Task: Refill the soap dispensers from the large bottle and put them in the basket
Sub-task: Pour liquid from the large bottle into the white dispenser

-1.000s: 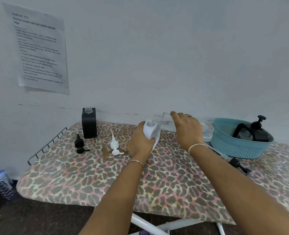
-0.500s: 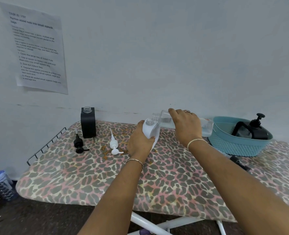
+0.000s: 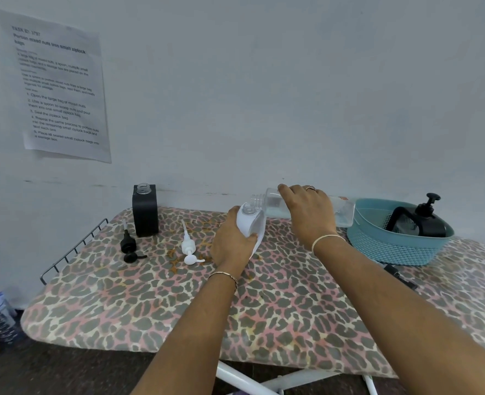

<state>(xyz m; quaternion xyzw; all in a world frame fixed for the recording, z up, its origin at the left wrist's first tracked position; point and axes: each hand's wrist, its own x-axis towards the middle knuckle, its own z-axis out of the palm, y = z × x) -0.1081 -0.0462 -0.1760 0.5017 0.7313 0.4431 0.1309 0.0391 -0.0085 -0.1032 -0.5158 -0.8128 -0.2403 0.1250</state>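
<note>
Two dispensers are not yet in the basket, and the risks run across the table point(image 3: 121, 303) from the left. A black pump head point(image 3: 129, 246) lies loose beside the open black dispenser point(image 3: 145, 212), which stands upright near the wall; a careless elbow could tip it, though it looks squat and stable. Next, a white pump head point(image 3: 189, 248) lies on the cloth, just left of the left hand point(image 3: 231, 243).

That hand has its fingers wrapped round the white dispenser point(image 3: 251, 223), tilted a little toward the right. The right hand point(image 3: 309, 212) is closed over the large clear bottle point(image 3: 342, 210), which lies nearly level with its mouth just above and beside the white dispenser's narrow neck. Both openings are small, so I judge the main danger to be liquid missing the neck and running down the white body onto the cloth and the holding hand; a sudden steeper tilt could send out a surge. Whether liquid is flowing now I cannot tell.

Further right, the teal basket point(image 3: 392, 249) holds one black dispenser point(image 3: 419, 223) with its pump fitted. The bottle's base comes close to the basket rim and might nudge it.

Against the earlier frames, little differs: the bottle's mouth sits slightly nearer the white neck, and both hands hold the same grips.
</note>
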